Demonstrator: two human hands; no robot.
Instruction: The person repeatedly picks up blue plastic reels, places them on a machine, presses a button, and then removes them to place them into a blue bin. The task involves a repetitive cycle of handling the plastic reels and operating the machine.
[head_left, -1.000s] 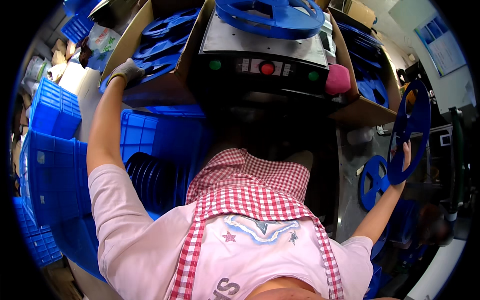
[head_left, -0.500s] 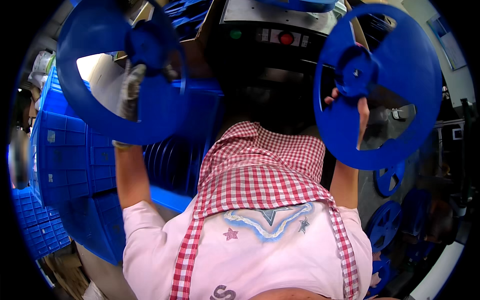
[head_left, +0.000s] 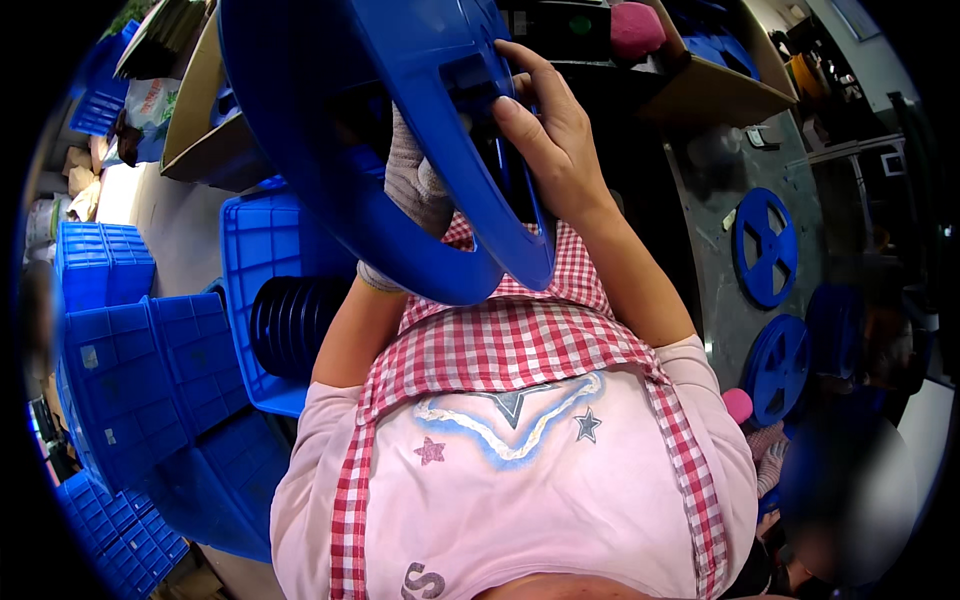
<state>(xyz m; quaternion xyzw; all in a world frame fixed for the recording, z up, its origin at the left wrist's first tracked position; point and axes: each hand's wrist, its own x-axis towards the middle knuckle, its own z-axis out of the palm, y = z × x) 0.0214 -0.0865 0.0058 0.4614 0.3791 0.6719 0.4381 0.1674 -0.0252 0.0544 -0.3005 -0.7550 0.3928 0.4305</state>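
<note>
Two blue plastic reel flanges are held up in front of my chest, nearly face to face and tilted. My left hand [head_left: 412, 180], in a grey-white glove, is closed on the left flange [head_left: 290, 150] near its middle. Some of its fingers are hidden behind the plastic. Bare, my right hand [head_left: 562, 145] grips the right flange [head_left: 420, 60] around its centre, thumb and fingers bent over it. Toward the bottom the two rims come close together. Whether the hubs touch cannot be seen.
Left of me, a blue crate [head_left: 238, 300] holds a row of dark discs [head_left: 290, 325]. Beyond it stand stacked blue crates [head_left: 125, 375]. Cardboard boxes [head_left: 195, 135] flank the dark machine ahead. More blue flanges [head_left: 766, 250] are at right; another person's gloved hand [head_left: 770, 465] shows lower right.
Both flanges have come inward from far apart on either side to meet before my chest, turning from facing the view to nearly edge-on. Each hand still holds its own.
</note>
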